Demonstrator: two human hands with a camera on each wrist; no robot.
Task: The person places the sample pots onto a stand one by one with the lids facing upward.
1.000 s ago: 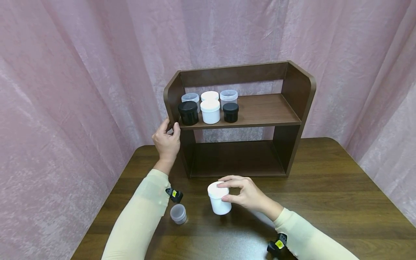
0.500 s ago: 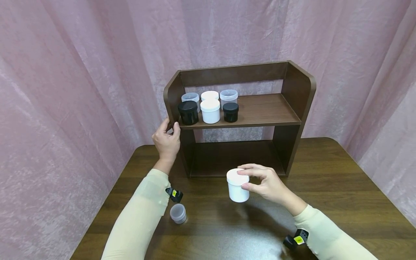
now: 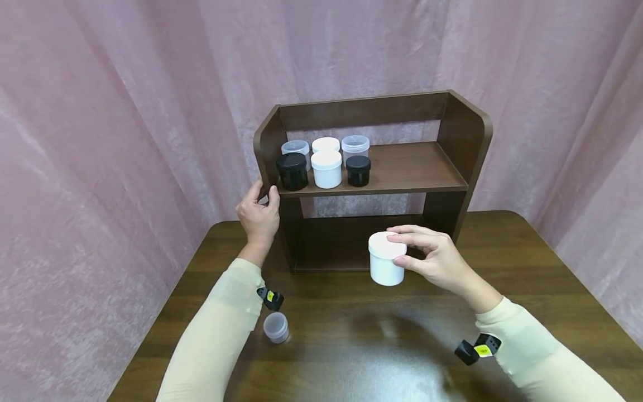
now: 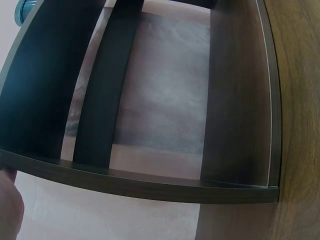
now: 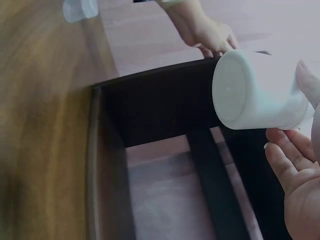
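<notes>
head view: right hand [image 3: 439, 259] fingers curl round the white jar [image 3: 385, 259], upright at frame centre, below the shelf [image 3: 402, 167]; left hand [image 3: 258, 215] grips the shelf's side. right wrist view: jar [image 5: 257, 90] held before the shelf's lower opening

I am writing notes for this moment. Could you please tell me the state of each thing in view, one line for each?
White jar: lid on, upright, held above the table before the shelf unit.
Right hand: grips the white jar.
Left hand: holds the shelf unit's left side panel.
Shelf unit: upright on the table; lower level bare.
Six jars on the upper shelf: upright, lids on, grouped at left.
Small clear jar: on the table, untouched.
</notes>
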